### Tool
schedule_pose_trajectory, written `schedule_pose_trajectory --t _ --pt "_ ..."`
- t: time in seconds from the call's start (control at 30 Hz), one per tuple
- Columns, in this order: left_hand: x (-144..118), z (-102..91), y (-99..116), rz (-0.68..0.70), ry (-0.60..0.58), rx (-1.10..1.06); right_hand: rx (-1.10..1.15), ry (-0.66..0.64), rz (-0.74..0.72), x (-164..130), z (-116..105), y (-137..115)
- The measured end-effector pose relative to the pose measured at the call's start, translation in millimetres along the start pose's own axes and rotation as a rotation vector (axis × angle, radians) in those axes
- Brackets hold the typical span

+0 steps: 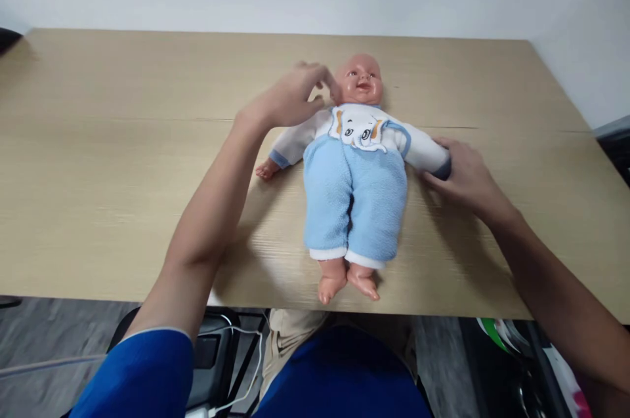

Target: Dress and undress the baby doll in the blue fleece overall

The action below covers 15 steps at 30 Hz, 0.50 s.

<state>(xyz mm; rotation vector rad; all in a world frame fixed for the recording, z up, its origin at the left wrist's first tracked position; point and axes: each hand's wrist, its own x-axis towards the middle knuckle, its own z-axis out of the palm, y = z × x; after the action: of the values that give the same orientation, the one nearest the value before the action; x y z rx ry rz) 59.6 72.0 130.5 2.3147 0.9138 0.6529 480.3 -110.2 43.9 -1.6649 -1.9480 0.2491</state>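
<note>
A baby doll (355, 195) lies on its back on the wooden table (108, 168), head away from me, feet at the near edge. It wears light blue fleece trousers and a white top with an elephant picture. My left hand (290, 98) hovers at the doll's shoulder beside its head, fingers curled and touching the collar area. My right hand (465, 176) grips the cuff end of the doll's sleeve on the right side, covering the doll's hand. The doll's other arm lies spread out, its small hand bare.
The table's near edge runs just below the doll's feet. Under the table are a dark chair base with white cables (236, 365) and colourful bags (516, 352) at the right. A pale wall stands behind the table.
</note>
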Motion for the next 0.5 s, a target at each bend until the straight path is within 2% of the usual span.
schedule_pose_trajectory --t 0.07,0.17,0.27,0.33,0.4,0.5 --pt "11 16.1 23 0.134 0.09 0.027 -0.008 0.003 0.003 -10 1 2" --pt "31 55.0 45 0.263 0.027 0.149 0.093 0.053 0.062 -13 1 -4" --pt "44 96.9 49 0.24 -0.061 0.249 0.314 0.164 0.192 -9 -1 -7" --pt "46 115.8 44 0.224 -0.035 0.232 0.449 0.256 0.231 -5 -3 -2" --pt "44 124.3 40 0.233 0.015 0.192 0.551 0.317 0.211 -1 -3 6" --pt "39 122.5 40 0.27 0.027 0.119 0.612 0.315 0.169 10 3 16"
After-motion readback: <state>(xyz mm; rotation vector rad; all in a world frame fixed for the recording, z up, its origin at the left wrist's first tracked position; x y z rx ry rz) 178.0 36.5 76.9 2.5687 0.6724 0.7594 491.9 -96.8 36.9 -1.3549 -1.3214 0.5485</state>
